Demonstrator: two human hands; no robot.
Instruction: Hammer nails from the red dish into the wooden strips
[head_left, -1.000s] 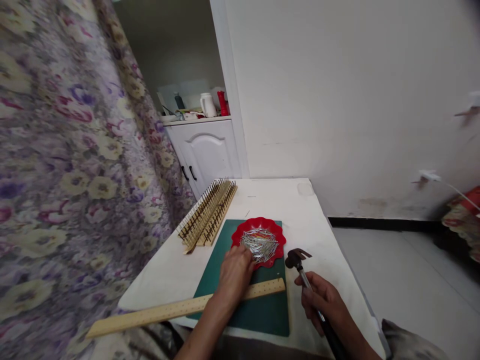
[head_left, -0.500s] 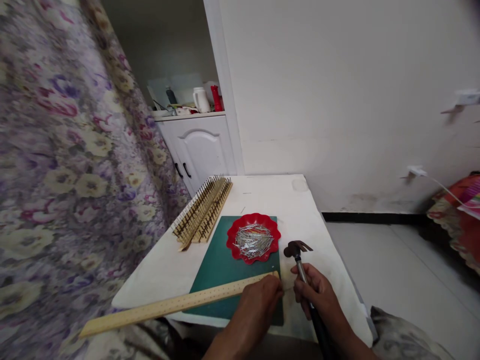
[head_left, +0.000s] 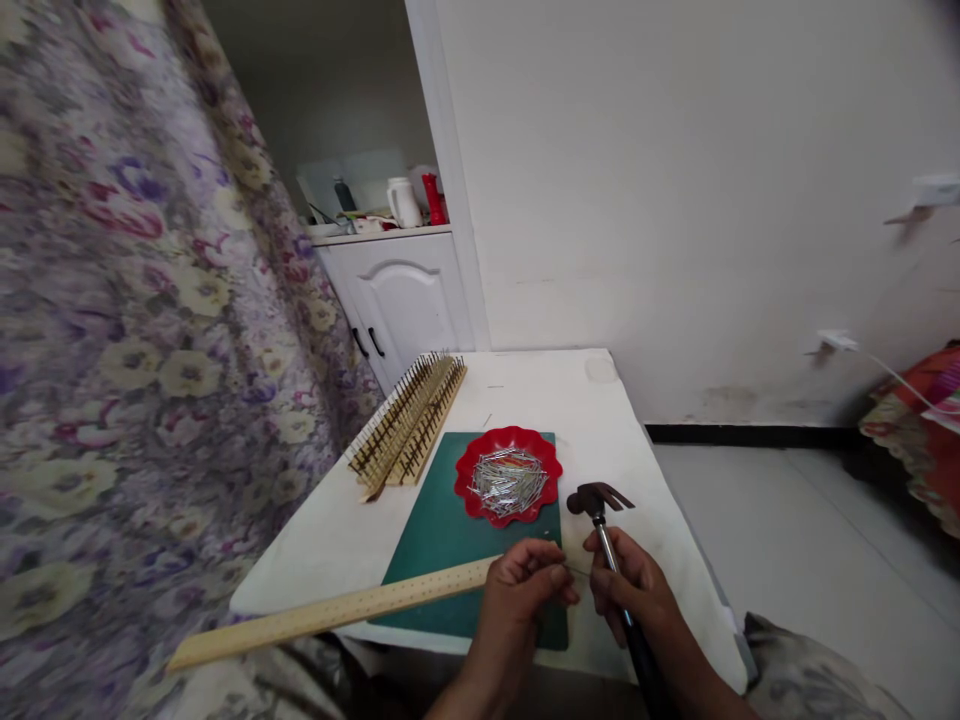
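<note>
My right hand (head_left: 637,585) is wrapped round the handle of a claw hammer (head_left: 606,550), its head raised toward the far side. My left hand (head_left: 521,595) is closed in a pinch over the near end of the green mat. A thin nail (head_left: 577,571) shows between its fingertips and the right hand's fingers. Under and behind the left hand lies a long wooden strip (head_left: 375,604) with rows of small holes or marks; its right end is mostly covered. Beyond the hands, a red scalloped dish (head_left: 466,494) holds many silvery nails (head_left: 508,482).
The dish rests on a green mat (head_left: 427,535) on a white-covered table (head_left: 555,390). Wooden strips studded with upright nails (head_left: 409,420) lie at the back left. A few loose nails are scattered near them. A floral curtain (head_left: 172,350) hangs left; a wall (head_left: 637,200) stands behind.
My left hand has turned and lifted slightly off the strip's right end, fingertips now pinched toward the right hand. The hammer stays in my right hand, its head turned a little.
</note>
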